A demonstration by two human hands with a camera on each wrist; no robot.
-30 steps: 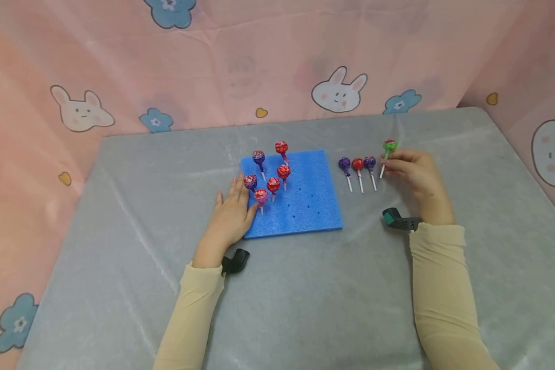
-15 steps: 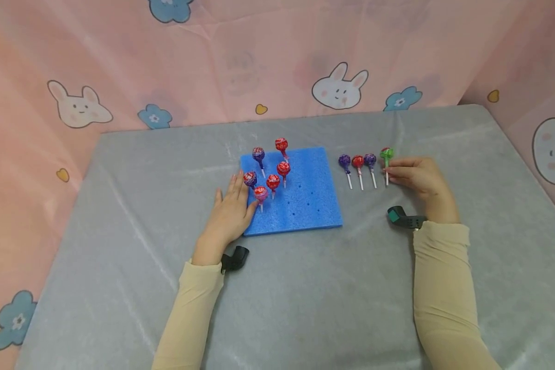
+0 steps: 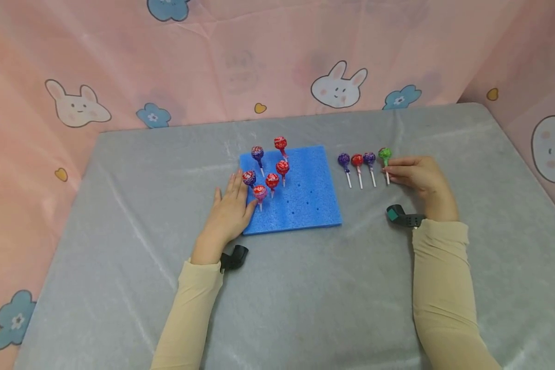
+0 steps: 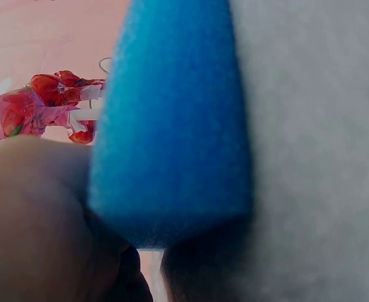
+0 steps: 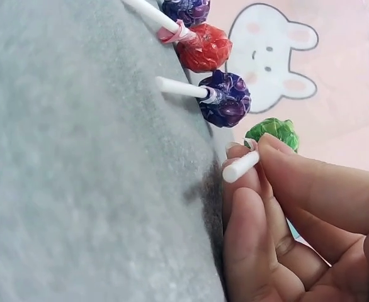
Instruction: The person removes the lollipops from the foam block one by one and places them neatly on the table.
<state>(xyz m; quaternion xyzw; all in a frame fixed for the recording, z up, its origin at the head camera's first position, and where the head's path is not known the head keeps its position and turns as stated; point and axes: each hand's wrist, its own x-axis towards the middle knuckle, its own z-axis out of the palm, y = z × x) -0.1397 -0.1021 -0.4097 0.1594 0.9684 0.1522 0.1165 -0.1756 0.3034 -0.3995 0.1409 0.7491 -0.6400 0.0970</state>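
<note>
My right hand (image 3: 421, 177) pinches the white stick of a green-wrapped lollipop (image 3: 385, 153) between thumb and fingers, at the right end of a row. Beside it lie a purple lollipop (image 3: 370, 157), a red one (image 3: 357, 160) and another purple one (image 3: 344, 160). The right wrist view shows the pinched stick (image 5: 240, 167) end-on, close to the cloth. My left hand (image 3: 226, 216) rests with straight fingers along the left edge of a blue foam board (image 3: 314, 216), thumb at its near-left part. Several red, purple and pink lollipops (image 3: 272, 181) stand upright in the board.
Several small holes (image 3: 307, 203) dot the right half of the board. Grey cloth (image 3: 314, 293) covers the table, and a pink printed curtain (image 3: 203, 67) hangs behind it. Each wrist wears a black camera mount (image 3: 235, 257).
The green lollipop has come down and its stick's lower end has swung right, so it lines up with the row. My left hand stays on the board's edge.
</note>
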